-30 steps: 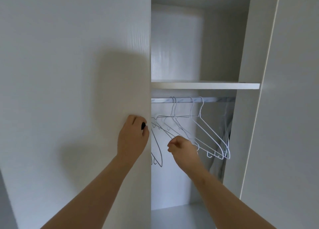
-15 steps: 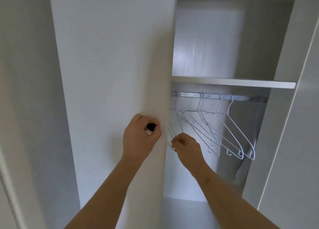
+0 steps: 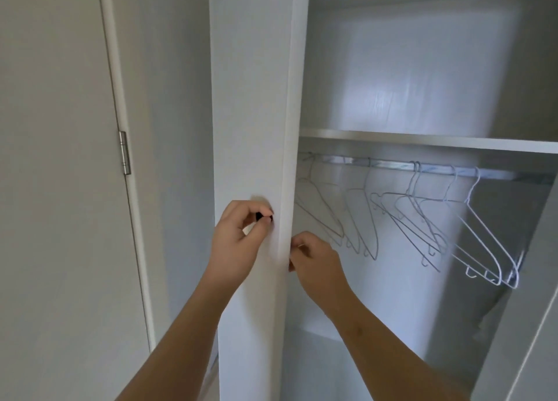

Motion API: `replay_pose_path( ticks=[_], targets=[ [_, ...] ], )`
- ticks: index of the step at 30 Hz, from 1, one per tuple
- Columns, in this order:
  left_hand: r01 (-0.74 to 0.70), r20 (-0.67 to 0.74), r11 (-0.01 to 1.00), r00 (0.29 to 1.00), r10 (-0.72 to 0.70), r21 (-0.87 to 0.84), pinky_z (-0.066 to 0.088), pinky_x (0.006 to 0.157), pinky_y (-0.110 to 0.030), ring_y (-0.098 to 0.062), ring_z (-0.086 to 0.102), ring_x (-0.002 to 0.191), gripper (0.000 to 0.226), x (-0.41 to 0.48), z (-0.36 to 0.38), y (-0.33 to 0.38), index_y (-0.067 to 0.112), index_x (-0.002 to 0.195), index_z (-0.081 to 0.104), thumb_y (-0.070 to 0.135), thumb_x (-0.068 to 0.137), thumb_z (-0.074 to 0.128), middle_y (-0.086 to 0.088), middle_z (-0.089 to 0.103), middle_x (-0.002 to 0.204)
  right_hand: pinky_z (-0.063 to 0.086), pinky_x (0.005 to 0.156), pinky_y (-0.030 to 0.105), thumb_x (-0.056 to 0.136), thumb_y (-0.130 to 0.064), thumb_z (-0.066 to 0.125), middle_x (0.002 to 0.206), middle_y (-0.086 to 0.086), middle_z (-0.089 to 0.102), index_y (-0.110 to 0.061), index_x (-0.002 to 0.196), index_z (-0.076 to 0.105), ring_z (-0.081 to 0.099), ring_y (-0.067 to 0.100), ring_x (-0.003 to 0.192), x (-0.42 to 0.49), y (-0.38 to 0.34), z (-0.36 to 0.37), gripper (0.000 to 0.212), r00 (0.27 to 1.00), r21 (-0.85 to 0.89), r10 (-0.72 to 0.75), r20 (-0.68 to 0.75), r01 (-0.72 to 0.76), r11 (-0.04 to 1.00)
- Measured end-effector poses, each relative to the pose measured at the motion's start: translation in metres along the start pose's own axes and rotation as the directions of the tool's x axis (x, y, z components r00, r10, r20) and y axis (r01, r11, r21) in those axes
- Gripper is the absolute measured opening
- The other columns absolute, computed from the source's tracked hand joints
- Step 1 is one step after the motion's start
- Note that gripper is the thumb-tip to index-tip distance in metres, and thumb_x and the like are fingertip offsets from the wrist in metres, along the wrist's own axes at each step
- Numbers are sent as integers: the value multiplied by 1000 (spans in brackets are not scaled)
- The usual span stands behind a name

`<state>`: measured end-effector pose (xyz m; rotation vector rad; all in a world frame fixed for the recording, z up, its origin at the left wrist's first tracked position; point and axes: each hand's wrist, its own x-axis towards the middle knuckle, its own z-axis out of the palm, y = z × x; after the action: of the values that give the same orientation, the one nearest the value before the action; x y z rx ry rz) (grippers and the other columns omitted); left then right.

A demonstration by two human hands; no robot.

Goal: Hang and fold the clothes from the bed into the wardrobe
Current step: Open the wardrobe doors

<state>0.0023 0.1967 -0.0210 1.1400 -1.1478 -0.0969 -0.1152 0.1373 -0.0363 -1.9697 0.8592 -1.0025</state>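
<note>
Fingers [image 3: 241,209] of my left hand [image 3: 238,243] pinch the knob [image 3: 259,216] mid-frame; right hand [image 3: 317,261] curled at the door [image 3: 250,98] edge, grip unclear. I'd swing it wide first.

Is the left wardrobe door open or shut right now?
Open. The door stands swung out, nearly edge-on, the left hand pinching its black knob, and the rail of bare hangers shows past it.

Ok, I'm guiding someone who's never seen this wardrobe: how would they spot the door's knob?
Find the tall white wardrobe door standing left of the open compartment with the hanger rail. Near its right edge, about level with the wire hangers, the left hand pinches a small knob. It is the only black thing on the all-white door.
</note>
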Motion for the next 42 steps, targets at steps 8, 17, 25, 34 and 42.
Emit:
replay_pose_path(
  ticks=[8, 17, 25, 34, 42],
  targets=[
    [28, -37, 978, 999, -37, -208, 48, 84, -17, -3, 62, 85, 14, -8, -73, -1, 22, 91, 54, 7, 91, 55, 17, 62, 75, 53, 67, 27, 91, -8, 49, 77, -3, 64, -13, 79, 59, 59, 1, 57, -18, -39, 60, 17, 995, 71, -73, 61, 68, 995],
    [119, -84, 957, 986, -146, -266, 51, 83, -38, -15, 61, 91, 20, -13, -174, -24, 34, 111, 57, 29, 96, 45, 14, 66, 100, 49, 67, 18, 90, -20, 57, 83, -6, 64, -24, 79, 57, 66, 18, 81, -21, -87, 165, 12, 987, 142, -113, 114, 96, 985],
    [208, -61, 952, 972, -226, -225, 54, 62, -19, -4, 66, 78, 42, -2, -254, -45, 29, 126, 50, 11, 89, 58, -5, 60, 104, 51, 79, 18, 92, -21, 56, 89, -19, 57, -28, 94, 53, 58, 5, 86, -22, -117, 252, 8, 992, 98, -124, 38, 120, 988],
    [200, -25, 978, 979, -201, -56, 50, 77, -27, -13, 64, 85, 17, -5, -285, -59, 32, 91, 59, 15, 89, 59, -6, 68, 94, 53, 83, 27, 91, -6, 49, 95, -16, 58, -29, 101, 54, 62, 14, 94, -23, -120, 284, 26, 1000, 126, -9, -22, 12, 992],
    [262, -54, 965, 963, -263, -21, 50, 66, -11, -10, 64, 88, 22, -12, -282, -54, 20, 112, 60, 14, 91, 56, 3, 66, 98, 48, 71, 12, 92, -12, 51, 106, -18, 55, -28, 117, 54, 58, 0, 87, -35, -118, 283, 30, 999, 142, 38, 21, -40, 989]
  ],
)
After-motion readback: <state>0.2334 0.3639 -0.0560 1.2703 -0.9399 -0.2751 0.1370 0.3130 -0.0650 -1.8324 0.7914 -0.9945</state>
